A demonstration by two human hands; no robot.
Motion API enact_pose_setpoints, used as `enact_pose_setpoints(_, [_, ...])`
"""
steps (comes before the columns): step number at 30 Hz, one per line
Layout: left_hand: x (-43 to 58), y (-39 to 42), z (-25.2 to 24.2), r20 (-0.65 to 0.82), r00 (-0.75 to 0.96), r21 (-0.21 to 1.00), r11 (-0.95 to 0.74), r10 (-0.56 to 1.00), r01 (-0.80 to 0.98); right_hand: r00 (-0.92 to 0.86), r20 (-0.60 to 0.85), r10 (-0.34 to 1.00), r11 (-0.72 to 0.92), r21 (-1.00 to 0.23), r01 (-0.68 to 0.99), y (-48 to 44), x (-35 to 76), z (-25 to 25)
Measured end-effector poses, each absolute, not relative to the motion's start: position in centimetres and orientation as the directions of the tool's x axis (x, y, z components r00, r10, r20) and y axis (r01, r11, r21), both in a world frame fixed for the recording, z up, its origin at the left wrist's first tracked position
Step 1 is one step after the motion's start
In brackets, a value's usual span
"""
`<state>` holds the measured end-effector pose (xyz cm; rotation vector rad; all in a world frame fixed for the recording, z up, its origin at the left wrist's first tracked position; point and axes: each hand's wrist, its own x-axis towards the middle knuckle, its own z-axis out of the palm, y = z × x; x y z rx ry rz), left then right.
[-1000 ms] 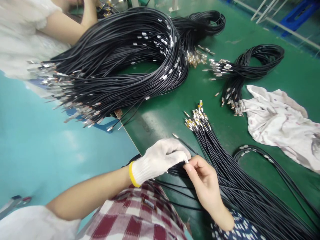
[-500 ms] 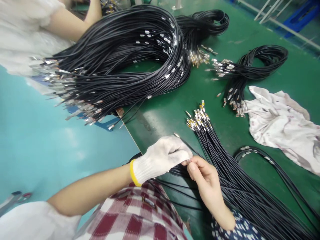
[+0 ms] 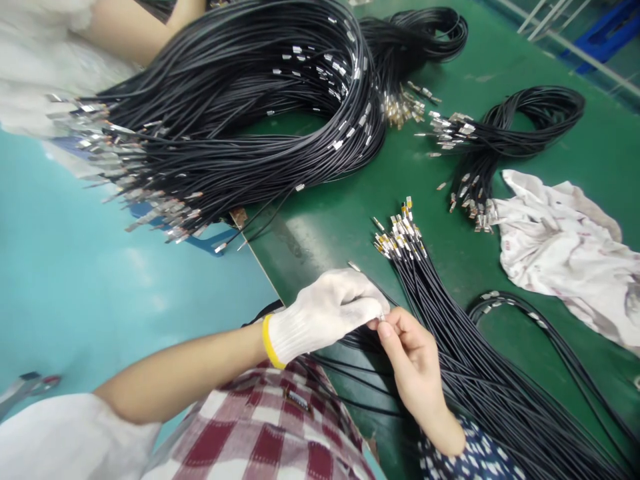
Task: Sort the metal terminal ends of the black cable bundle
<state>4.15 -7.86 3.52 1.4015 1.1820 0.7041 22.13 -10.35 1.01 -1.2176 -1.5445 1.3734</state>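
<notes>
My left hand point(image 3: 327, 312), in a white knit glove with a yellow cuff, is closed on a thin black wire. My bare right hand point(image 3: 411, 351) pinches the small metal terminal point(image 3: 381, 317) at that wire's end, fingertip to fingertip with the left. Both hands hover over the near edge of the green table point(image 3: 325, 233). Just right of them lies a straight bundle of black wires point(image 3: 450, 333) with metal terminals fanned out at its far end point(image 3: 400, 237).
A very large coil of black wires point(image 3: 250, 113) with metal ends overhangs the table's left edge. Smaller coils point(image 3: 500, 133) lie at the back right. A crumpled white cloth point(image 3: 555, 247) sits at right. Another person's arm point(image 3: 125, 40) shows at top left.
My two hands stay joined on the wire end and have shifted slightly to the right and farther onto the table. The view has tilted a little.
</notes>
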Motion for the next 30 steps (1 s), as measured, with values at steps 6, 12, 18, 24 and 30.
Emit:
enact_pose_setpoints(6, [4.13,-7.9,3.24,-0.228,0.311,0.947,0.135,0.923,0.292,-0.289,-0.084,0.954,-0.02,-0.976,0.217,-10.33,22.31,1.19])
enact_pose_setpoints(12, [4.32,-7.89,3.26,-0.239,0.307,0.945,0.148,0.921,0.29,-0.266,-0.084,0.96,-0.029,-0.978,0.206,-10.38,22.43,0.82])
enact_pose_setpoints(18, [4.28,-7.89,3.21,-0.227,0.318,0.953,0.142,0.92,0.268,-0.258,-0.092,0.962,-0.052,-0.987,0.155,-10.55,22.55,0.36])
enact_pose_setpoints(24, [4.29,-7.91,3.17,-0.248,0.312,0.945,0.159,0.917,0.286,-0.274,-0.08,0.959,-0.031,-0.983,0.179,-10.4,22.55,0.51])
enact_pose_setpoints(30, [3.83,-7.68,3.34,-0.202,0.325,0.946,0.099,0.924,0.308,-0.331,0.005,0.944,0.107,-0.951,0.289,-10.45,22.22,0.82])
